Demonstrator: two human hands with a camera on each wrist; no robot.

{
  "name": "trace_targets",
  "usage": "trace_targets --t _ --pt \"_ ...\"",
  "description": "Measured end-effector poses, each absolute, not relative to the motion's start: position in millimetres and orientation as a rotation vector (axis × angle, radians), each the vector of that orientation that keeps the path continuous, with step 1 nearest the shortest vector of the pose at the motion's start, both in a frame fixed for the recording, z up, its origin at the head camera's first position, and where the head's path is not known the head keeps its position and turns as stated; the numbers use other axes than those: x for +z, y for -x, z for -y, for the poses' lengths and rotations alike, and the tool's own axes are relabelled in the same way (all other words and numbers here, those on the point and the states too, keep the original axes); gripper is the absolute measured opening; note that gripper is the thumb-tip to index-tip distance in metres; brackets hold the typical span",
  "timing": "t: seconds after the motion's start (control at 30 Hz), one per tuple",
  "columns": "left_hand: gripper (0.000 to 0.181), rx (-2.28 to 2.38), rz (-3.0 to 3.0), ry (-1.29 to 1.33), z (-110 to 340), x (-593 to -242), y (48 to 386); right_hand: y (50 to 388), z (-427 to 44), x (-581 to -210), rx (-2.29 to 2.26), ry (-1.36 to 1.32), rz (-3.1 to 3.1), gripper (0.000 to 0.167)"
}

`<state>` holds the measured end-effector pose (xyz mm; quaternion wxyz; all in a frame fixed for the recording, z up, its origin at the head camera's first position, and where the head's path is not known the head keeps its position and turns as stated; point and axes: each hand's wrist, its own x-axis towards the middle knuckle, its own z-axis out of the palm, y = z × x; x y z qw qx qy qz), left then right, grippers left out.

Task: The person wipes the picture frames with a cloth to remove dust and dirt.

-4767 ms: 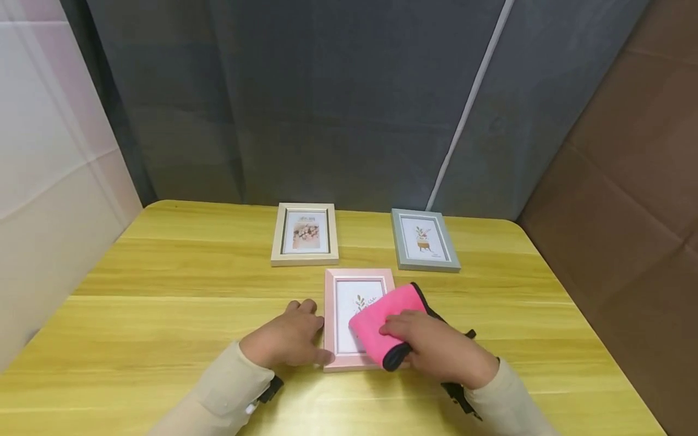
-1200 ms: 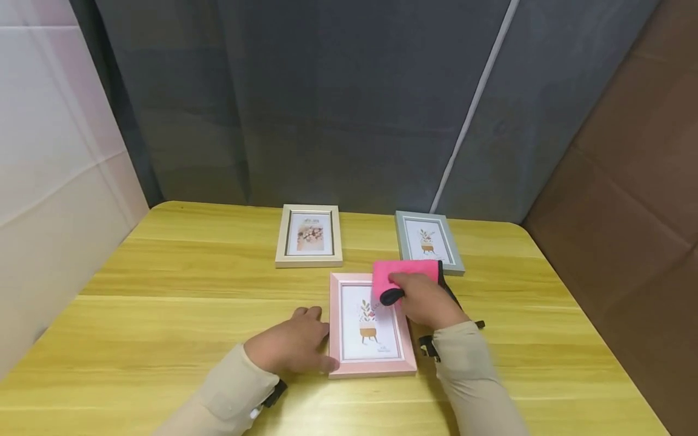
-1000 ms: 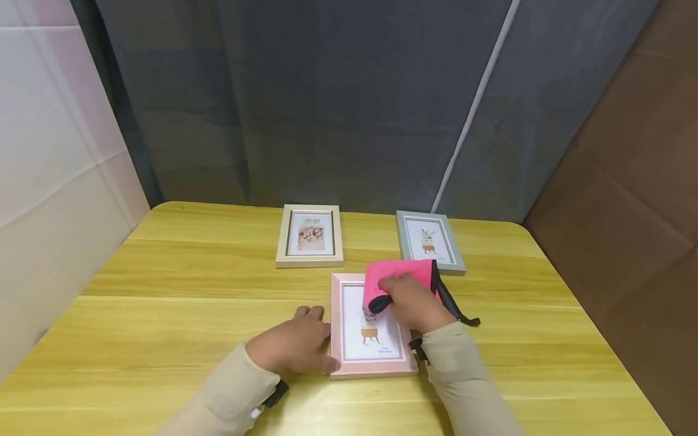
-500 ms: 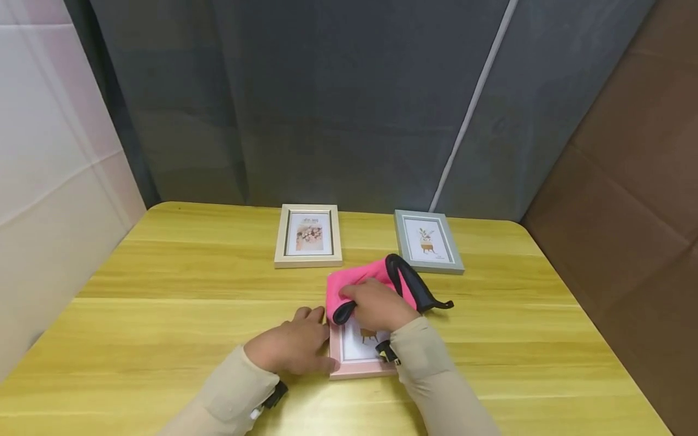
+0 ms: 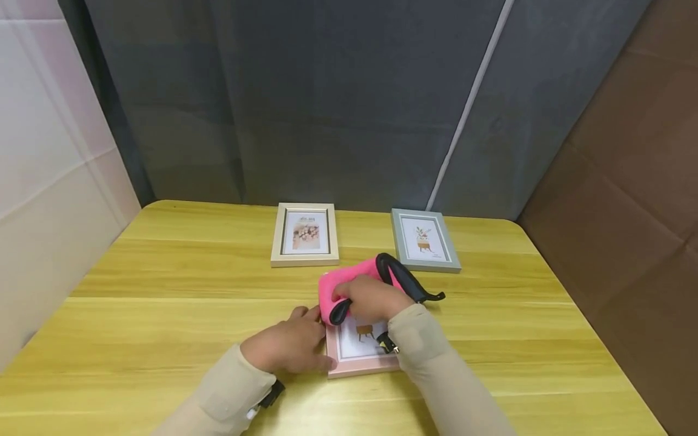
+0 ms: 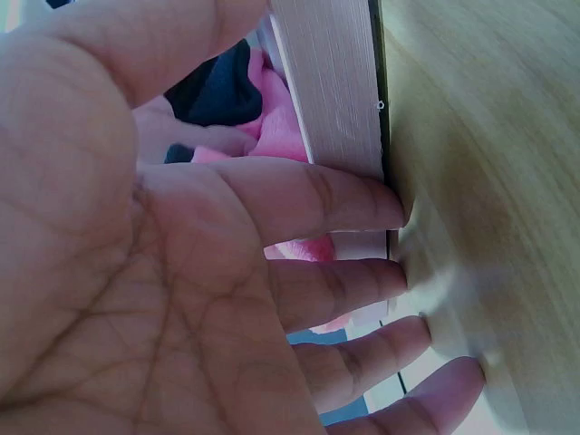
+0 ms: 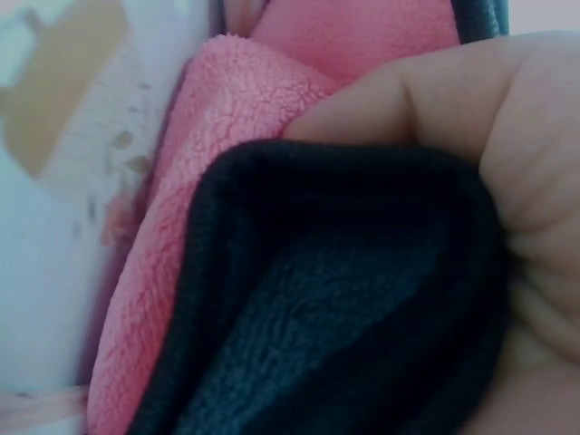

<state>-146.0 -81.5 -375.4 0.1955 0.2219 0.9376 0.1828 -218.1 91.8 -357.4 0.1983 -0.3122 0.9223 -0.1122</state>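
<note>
A pink picture frame (image 5: 362, 367) lies face up near the front, its upper part covered by a folded pink cloth (image 5: 342, 278) with black edging. My right hand (image 5: 373, 299) grips the cloth and presses it on the glass at the upper left. In the right wrist view, fingers (image 7: 362, 113) curl over the fleecy fabric beside a dark fold. My left hand (image 5: 291, 346) steadies the frame, thumb at its lower left corner. The left wrist view shows straight fingers (image 6: 317, 199) beside the frame's side, tips on the table.
A cream picture frame (image 5: 277, 236) lies at the back of the wooden table (image 5: 180, 290), and a grey-green frame (image 5: 431, 266) lies to its right. A dark curtain (image 5: 338, 109) hangs behind, with a brown cloth wall (image 5: 627, 157) on the right.
From the frame's right side, my right hand has moved the cloth up to its upper right corner, then left to its upper left corner. My left hand stays at the left edge.
</note>
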Motion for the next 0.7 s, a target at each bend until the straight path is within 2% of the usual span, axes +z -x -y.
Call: trace_targets --t 0.17,0.27,0.37,0.53,0.7 --pt "0.058 0.525 -2.632 -0.569 83 -375 146 205 -94 -359 -0.289 0.902 -2.599 0.046" --pt "0.058 0.538 -2.645 -0.546 87 -376 147 196 -96 -362 -0.274 0.96 -2.621 0.044" --pt "0.059 0.54 -2.669 -0.571 89 -378 148 184 -98 -363 -0.242 1.026 -2.63 0.036" --pt "0.072 0.502 -2.687 -0.546 89 -380 150 168 -105 -363 -0.174 1.199 -2.621 0.021" --pt "0.069 0.516 -2.681 -0.533 87 -381 151 159 -112 -365 -0.195 1.225 -2.615 0.039"
